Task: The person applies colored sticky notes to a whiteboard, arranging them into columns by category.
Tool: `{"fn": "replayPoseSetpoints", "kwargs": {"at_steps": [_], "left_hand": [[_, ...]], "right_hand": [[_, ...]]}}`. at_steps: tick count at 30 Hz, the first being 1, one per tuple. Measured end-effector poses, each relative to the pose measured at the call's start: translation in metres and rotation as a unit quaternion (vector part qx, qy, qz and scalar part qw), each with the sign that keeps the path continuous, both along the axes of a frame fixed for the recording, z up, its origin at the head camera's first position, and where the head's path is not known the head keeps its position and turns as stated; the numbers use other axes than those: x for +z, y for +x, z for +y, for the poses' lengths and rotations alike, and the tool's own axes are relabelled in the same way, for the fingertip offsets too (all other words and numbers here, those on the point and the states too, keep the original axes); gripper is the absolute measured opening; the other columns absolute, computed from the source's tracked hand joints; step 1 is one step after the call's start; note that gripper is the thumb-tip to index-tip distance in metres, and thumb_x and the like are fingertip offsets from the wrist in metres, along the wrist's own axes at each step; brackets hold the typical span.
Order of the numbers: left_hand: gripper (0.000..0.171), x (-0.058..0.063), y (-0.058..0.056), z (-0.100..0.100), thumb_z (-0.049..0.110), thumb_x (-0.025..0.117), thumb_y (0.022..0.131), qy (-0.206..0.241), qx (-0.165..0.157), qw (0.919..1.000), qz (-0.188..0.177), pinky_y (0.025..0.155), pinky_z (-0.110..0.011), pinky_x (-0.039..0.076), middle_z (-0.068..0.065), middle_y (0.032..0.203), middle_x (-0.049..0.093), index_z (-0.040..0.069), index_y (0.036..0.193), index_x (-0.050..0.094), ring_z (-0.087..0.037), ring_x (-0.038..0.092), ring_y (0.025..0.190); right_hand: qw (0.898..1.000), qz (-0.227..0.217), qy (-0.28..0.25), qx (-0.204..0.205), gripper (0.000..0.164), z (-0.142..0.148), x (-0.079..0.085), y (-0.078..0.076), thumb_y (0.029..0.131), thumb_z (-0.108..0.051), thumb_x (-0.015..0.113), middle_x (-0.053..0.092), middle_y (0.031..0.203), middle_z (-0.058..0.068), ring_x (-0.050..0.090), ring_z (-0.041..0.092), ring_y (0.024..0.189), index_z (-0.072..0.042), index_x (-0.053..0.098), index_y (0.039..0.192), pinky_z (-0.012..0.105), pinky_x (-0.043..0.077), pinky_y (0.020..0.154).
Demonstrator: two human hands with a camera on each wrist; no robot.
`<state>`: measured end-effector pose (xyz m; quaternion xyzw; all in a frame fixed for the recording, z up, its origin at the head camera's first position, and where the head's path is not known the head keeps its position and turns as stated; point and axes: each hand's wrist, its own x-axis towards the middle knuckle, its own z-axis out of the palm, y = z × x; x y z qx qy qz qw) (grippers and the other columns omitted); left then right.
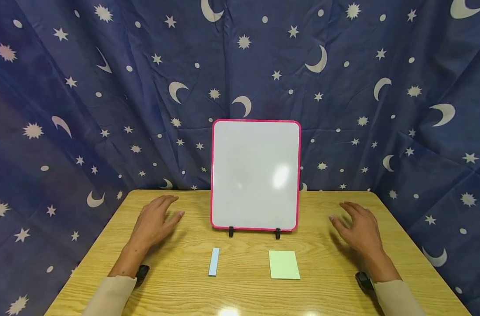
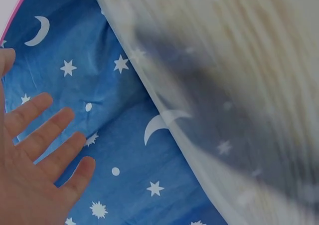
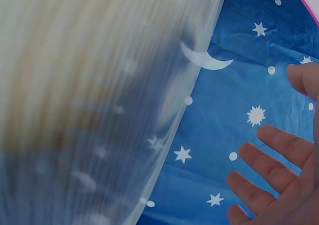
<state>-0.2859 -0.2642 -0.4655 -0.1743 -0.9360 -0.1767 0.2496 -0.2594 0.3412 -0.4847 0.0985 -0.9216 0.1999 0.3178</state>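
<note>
A whiteboard (image 1: 256, 171) with a pink frame stands upright at the back of the table, its lower edge on two small black feet (image 1: 277, 233). In front of it lie a narrow blue strip of sticky notes (image 1: 214, 262) on the left and a pale green square sticky note pad (image 1: 284, 264) on the right. My left hand (image 1: 153, 224) is over the table left of the board, fingers loosely spread and holding nothing. On the board's other side my right hand (image 1: 358, 228) has its fingers relaxed, likewise with nothing in them. Both wrist views show the spread fingers.
A dark blue curtain (image 1: 145, 87) with white moons and stars hangs right behind the wooden table (image 1: 177, 281) and along both sides. A dark band sits at each wrist, below the light sleeves (image 1: 111, 296). Light glares off the board and the table's near edge.
</note>
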Motion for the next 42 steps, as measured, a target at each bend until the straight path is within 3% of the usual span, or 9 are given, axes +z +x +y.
{"fn": "replayPoseSetpoints", "kwargs": {"at_steps": [9, 19, 26, 42], "left_hand": [[0.053, -0.001, 0.003, 0.014, 0.043, 0.073, 0.1, 0.003, -0.018, 0.9997, -0.012, 0.108, -0.064, 0.044, -0.015, 0.14, 0.065, 0.008, 0.139, 0.067, -0.04, 0.059, 0.132], [0.051, 0.001, 0.01, 0.032, 0.045, 0.072, 0.1, 0.007, -0.04, 0.9987, -0.03, 0.11, -0.061, 0.044, -0.009, 0.138, 0.067, 0.012, 0.137, 0.069, -0.035, 0.06, 0.131], [0.05, 0.001, 0.013, 0.044, 0.045, 0.073, 0.099, 0.011, -0.058, 0.9976, -0.037, 0.11, -0.06, 0.045, -0.007, 0.138, 0.067, 0.014, 0.138, 0.069, -0.032, 0.061, 0.131], [0.048, 0.003, 0.017, 0.069, 0.045, 0.076, 0.097, -0.001, -0.105, 0.9942, -0.022, 0.105, -0.055, 0.049, -0.004, 0.131, 0.071, 0.014, 0.133, 0.073, -0.03, 0.065, 0.126]], "right_hand": [[1.0, 0.006, -0.002, 0.015, 0.054, -0.008, -0.001, 0.0, 0.088, -0.027, 0.084, 0.065, 0.132, 0.03, 0.058, 0.053, 0.121, 0.003, 0.069, 0.13, 0.074, 0.035, 0.105], [0.998, 0.037, -0.004, 0.057, 0.052, -0.018, -0.004, -0.002, 0.081, -0.02, 0.086, 0.07, 0.126, 0.026, 0.061, 0.051, 0.118, 0.002, 0.073, 0.126, 0.07, 0.039, 0.1], [0.996, 0.036, 0.001, 0.081, 0.052, -0.024, -0.002, -0.003, 0.081, -0.018, 0.087, 0.07, 0.126, 0.024, 0.061, 0.049, 0.12, 0.003, 0.072, 0.126, 0.071, 0.039, 0.102], [0.992, 0.029, 0.014, 0.122, 0.051, -0.031, 0.0, -0.003, 0.082, -0.018, 0.087, 0.07, 0.126, 0.02, 0.061, 0.045, 0.122, 0.003, 0.072, 0.126, 0.068, 0.043, 0.101]]}}
